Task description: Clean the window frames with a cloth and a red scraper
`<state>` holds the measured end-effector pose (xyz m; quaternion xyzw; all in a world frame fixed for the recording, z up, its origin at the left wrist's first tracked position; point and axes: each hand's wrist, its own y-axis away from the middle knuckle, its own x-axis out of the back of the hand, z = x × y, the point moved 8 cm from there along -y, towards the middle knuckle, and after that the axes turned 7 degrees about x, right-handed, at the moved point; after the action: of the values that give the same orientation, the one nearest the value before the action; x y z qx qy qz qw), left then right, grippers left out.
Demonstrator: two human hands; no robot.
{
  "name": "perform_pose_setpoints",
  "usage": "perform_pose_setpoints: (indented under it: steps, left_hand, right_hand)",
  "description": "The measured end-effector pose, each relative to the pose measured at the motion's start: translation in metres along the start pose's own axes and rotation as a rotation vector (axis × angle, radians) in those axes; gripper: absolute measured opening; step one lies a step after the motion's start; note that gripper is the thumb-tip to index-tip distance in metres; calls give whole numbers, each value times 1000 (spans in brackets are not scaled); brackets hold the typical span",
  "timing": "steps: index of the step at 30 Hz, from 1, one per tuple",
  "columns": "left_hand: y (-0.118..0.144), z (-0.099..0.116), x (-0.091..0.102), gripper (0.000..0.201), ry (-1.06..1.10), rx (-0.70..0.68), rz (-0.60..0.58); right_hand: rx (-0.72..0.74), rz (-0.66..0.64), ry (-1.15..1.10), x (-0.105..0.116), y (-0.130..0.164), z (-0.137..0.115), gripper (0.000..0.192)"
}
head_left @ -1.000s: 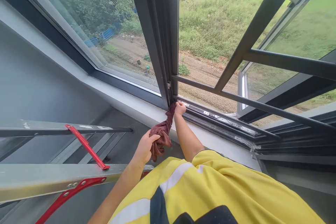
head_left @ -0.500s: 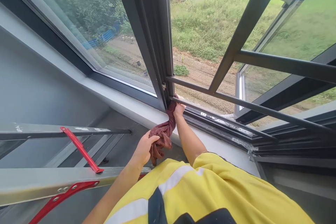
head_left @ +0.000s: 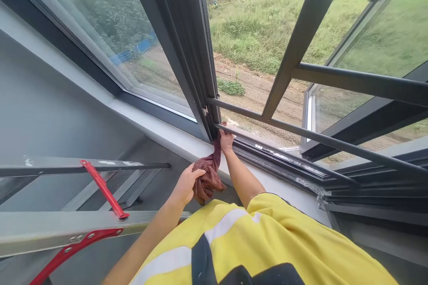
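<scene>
Rag (head_left: 209,173), dark red: twisted into a rope, top end jammed in the bottom corner of the window frame (head_left: 203,98). Right hand (head_left: 226,139) closed on that end, pressing it into the track. Left hand (head_left: 185,185) clenched round the loose bunch, keeping it taut. Ladder (head_left: 83,229) alongside.

1. The person wears a bright yellow short-sleeved shirt (head_left: 284,240).
2. A pale reflective stripe (head_left: 227,221) crosses the shirt, with another lower down.
3. A dark panel (head_left: 200,262) sits on the shirt front.
4. Both forearms are bare; the left hand (head_left: 183,187) and right hand (head_left: 226,139) wear no gloves.
</scene>
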<state>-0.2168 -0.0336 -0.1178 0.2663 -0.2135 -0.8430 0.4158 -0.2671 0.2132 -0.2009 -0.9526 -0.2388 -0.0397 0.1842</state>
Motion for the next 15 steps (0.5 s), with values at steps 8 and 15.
perform_pose_setpoints:
  steps: [8, 15]
  left_hand:
    - [-1, -1, -13, 33, -24, -13, -16]
    - [6, -8, 2, 36, 4, 6, -3]
  right_hand:
    - [-111, -222, 332, 16, 0, 17, 23]
    - [-291, 32, -100, 30, 13, 23, 30]
